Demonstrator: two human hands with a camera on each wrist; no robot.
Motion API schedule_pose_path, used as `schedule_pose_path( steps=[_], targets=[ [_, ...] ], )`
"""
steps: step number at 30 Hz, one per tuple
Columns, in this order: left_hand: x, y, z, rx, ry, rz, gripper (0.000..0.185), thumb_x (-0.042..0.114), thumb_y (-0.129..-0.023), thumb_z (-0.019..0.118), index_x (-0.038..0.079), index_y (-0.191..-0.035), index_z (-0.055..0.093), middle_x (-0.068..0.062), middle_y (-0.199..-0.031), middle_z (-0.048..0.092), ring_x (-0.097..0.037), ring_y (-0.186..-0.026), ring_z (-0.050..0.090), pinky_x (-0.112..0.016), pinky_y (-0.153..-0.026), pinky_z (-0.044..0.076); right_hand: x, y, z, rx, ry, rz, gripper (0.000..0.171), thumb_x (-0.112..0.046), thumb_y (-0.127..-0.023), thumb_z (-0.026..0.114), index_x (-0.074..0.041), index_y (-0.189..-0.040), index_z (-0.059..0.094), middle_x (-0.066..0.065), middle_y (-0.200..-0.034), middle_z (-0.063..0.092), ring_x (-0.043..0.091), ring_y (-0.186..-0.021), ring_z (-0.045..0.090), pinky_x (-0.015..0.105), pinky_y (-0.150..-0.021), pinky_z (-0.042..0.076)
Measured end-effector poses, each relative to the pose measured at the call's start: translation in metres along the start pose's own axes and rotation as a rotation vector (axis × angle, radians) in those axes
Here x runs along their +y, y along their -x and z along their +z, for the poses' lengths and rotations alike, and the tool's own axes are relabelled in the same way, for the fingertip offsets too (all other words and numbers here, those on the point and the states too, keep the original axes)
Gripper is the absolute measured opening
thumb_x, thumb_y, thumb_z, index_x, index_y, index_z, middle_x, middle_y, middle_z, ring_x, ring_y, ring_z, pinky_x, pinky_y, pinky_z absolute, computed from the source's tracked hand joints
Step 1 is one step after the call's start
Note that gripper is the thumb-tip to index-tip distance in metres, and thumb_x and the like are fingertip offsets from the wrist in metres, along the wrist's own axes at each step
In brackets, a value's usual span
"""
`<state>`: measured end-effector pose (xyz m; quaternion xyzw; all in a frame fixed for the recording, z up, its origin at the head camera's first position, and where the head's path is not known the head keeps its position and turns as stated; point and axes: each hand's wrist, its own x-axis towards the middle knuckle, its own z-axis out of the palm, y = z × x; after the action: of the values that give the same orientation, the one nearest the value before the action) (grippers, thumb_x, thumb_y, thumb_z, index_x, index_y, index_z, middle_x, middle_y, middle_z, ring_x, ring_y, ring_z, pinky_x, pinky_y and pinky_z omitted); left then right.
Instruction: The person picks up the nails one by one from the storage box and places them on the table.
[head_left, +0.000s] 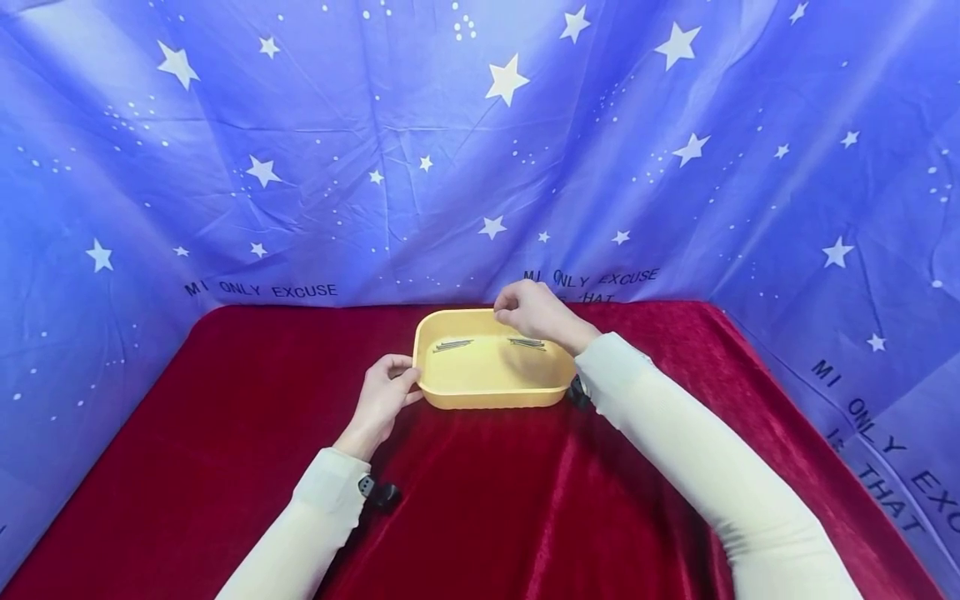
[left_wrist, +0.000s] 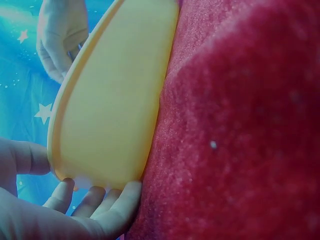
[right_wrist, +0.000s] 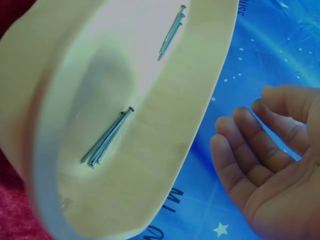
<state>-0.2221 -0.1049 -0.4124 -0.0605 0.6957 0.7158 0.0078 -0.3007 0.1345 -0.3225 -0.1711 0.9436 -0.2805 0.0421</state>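
Your left hand (head_left: 382, 398) grips the left rim of the yellow tray (head_left: 491, 396) on the red cloth (head_left: 525, 500); your right hand (head_left: 534, 312) hovers slack and empty over the far rim. A nudge could scatter both nail bundles (right_wrist: 106, 139).

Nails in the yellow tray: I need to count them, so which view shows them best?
The right wrist view: both bundles of nails lie close and sharp. The head view shows them small; the left wrist view shows only the tray's outside.
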Motion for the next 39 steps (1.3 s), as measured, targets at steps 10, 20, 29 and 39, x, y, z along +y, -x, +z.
schedule_pose_path(
  steps=[10,20,29,39],
  targets=[
    [-0.001,0.000,0.000,0.001,-0.006,0.008,0.024,-0.001,-0.088,0.054,-0.011,-0.110,0.052,-0.021,-0.101,0.055,-0.026,-0.090,0.060,-0.042,-0.079,0.056,0.000,-0.016,0.006,-0.026,0.128,-0.093,0.012,-0.015,-0.088,0.064,-0.008,-0.092,0.073,0.003,-0.091,0.070,0.020,-0.089,0.060,0.038,-0.086,0.047],
    [-0.002,-0.001,0.000,-0.004,0.009,0.003,0.023,-0.001,-0.088,0.054,-0.010,-0.109,0.052,-0.022,-0.102,0.055,-0.027,-0.089,0.061,-0.040,-0.078,0.056,-0.008,-0.033,0.017,-0.179,0.158,-0.245,0.012,-0.015,-0.088,0.065,-0.008,-0.095,0.072,0.000,-0.092,0.069,0.017,-0.092,0.061,0.034,-0.085,0.049],
    [-0.001,0.000,0.000,-0.013,0.002,0.007,0.025,-0.001,-0.088,0.054,-0.011,-0.111,0.052,-0.024,-0.105,0.055,-0.031,-0.093,0.061,-0.041,-0.081,0.055,-0.008,-0.049,0.031,-0.229,0.180,-0.375,0.010,-0.011,-0.085,0.066,-0.007,-0.092,0.072,-0.001,-0.087,0.069,0.012,-0.085,0.062,0.028,-0.080,0.050],
    [0.001,0.000,0.001,-0.015,0.005,0.005,0.026,-0.002,-0.089,0.053,-0.013,-0.112,0.051,-0.029,-0.108,0.054,-0.032,-0.093,0.061,-0.043,-0.082,0.055,-0.016,-0.057,0.038,-0.249,0.184,-0.435,0.010,-0.008,-0.085,0.066,-0.006,-0.091,0.073,-0.002,-0.083,0.070,0.010,-0.080,0.063,0.024,-0.075,0.051]
  ],
)
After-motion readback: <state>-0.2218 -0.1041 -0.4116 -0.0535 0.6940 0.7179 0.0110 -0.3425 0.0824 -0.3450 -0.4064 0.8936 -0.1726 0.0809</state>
